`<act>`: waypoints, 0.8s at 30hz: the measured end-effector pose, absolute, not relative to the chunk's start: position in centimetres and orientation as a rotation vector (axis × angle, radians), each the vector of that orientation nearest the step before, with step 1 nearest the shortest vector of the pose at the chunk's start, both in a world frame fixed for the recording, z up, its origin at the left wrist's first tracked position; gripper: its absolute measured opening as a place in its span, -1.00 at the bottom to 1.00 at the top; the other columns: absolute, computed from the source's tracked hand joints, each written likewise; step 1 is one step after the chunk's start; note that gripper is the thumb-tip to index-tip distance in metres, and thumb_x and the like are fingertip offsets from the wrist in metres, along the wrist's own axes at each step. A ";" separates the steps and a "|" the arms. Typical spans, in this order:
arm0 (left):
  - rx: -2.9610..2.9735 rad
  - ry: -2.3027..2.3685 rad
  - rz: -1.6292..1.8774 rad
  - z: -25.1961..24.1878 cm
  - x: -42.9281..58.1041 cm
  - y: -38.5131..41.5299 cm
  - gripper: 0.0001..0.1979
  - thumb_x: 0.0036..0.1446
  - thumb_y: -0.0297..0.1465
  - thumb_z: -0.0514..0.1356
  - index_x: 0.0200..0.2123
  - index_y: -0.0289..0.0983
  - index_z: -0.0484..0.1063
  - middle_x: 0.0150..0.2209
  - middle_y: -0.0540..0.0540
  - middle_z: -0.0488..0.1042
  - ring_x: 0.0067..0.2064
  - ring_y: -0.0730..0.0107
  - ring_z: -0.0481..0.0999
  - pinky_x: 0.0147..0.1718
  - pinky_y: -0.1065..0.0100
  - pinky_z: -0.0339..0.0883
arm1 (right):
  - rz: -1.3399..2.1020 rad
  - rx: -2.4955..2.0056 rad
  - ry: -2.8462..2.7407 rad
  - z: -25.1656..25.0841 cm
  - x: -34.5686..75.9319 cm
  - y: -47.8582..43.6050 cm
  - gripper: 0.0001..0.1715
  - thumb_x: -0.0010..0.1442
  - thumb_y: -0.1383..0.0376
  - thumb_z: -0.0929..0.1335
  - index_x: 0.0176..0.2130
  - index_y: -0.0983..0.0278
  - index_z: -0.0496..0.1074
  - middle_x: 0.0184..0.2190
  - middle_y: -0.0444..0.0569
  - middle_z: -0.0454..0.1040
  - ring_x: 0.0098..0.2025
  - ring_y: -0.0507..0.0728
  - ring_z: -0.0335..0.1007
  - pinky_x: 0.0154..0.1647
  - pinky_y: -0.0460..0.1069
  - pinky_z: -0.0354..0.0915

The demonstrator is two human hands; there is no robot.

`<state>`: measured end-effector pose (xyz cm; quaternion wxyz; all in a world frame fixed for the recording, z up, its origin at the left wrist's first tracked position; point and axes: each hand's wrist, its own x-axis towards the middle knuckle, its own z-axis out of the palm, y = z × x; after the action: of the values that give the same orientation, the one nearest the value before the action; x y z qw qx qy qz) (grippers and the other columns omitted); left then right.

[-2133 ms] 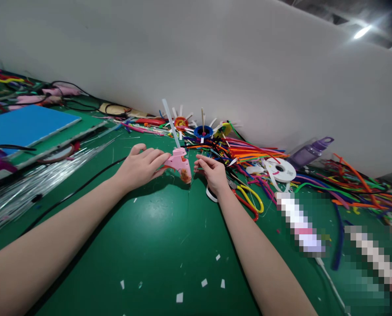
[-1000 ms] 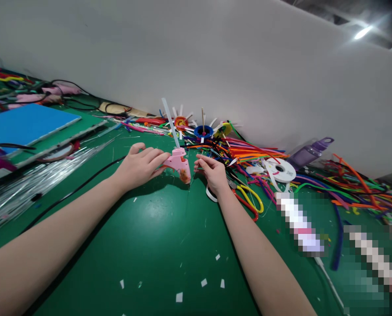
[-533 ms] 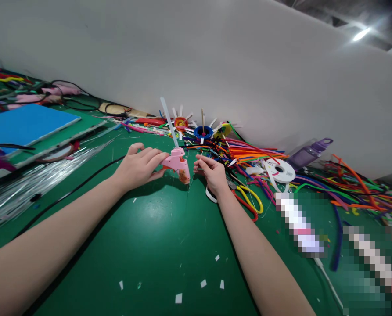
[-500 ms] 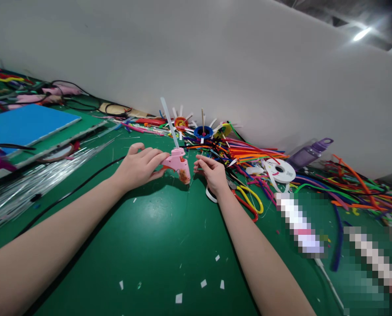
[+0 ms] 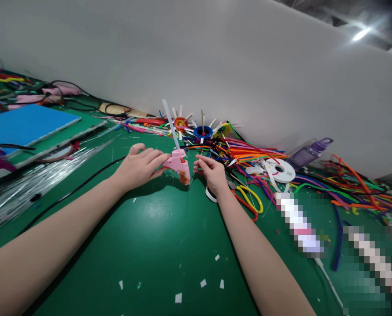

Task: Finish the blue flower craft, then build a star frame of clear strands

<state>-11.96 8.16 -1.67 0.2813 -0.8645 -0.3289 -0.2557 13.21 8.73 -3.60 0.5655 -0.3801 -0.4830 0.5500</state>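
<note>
My left hand [image 5: 145,164] is closed on the handle of a pink hot glue gun [image 5: 178,161], which points nozzle down above the table. A long translucent glue stick [image 5: 170,123] sticks up out of its back end. Brownish residue coats the gun near the nozzle. Just to the right, my right hand [image 5: 213,173] is pinched, its fingertips apart from the gun. A very fine strand shows by those fingertips; what they hold is too small to make out. Scissors [image 5: 250,197] with yellow and red handles lie partly behind my right wrist.
Colourful wheel-like pieces with white strips [image 5: 203,131] stand at the back. Pipe cleaners [image 5: 255,153], a white ribbon spool [image 5: 279,170] and a purple bottle [image 5: 309,153] lie to the right. On the left are a blue board [image 5: 31,125], silver strands [image 5: 51,180] and a black cord [image 5: 73,193]. Paper scraps [image 5: 178,298] dot the green table.
The glue gun and glue stick have shifted very slightly to the right and down. Both hands keep nearly the same place and grip.
</note>
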 end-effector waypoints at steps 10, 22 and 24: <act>-2.333 -0.916 -0.751 -1.9 -12.1 8.2 -0.72 0.21 -0.30 0.07 -0.02 -0.21 0.32 -0.17 -0.13 0.55 -0.22 0.22 0.53 -0.09 0.14 0.06 | 1.283 -0.917 -1.146 -3.5 13.3 8.7 -0.63 -0.04 0.12 0.47 -0.22 0.23 0.55 -0.42 -0.09 0.54 -0.39 0.03 0.45 -0.29 0.01 0.44; -2.340 -0.925 -0.731 -2.0 -12.2 8.3 -0.72 0.20 -0.30 0.07 -0.02 -0.19 0.31 -0.17 -0.14 0.55 -0.21 0.21 0.53 -0.09 0.14 0.05 | 1.299 -0.885 -1.136 -3.6 13.3 8.7 -0.65 -0.04 0.15 0.48 -0.23 0.24 0.56 -0.43 -0.10 0.53 -0.41 0.01 0.44 -0.30 -0.01 0.44; -2.326 -0.905 -0.728 -2.0 -12.2 8.3 -0.72 0.20 -0.30 0.07 -0.02 -0.20 0.30 -0.17 -0.14 0.55 -0.21 0.22 0.53 -0.09 0.14 0.06 | 1.295 -0.896 -1.137 -3.6 13.3 8.7 -0.64 -0.04 0.14 0.48 -0.22 0.24 0.56 -0.43 -0.09 0.53 -0.40 0.01 0.44 -0.30 0.00 0.44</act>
<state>-12.18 8.32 -2.04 0.2676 -0.8619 -0.3355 -0.2700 13.25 8.69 -3.56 0.5643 -0.3807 -0.4834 0.5504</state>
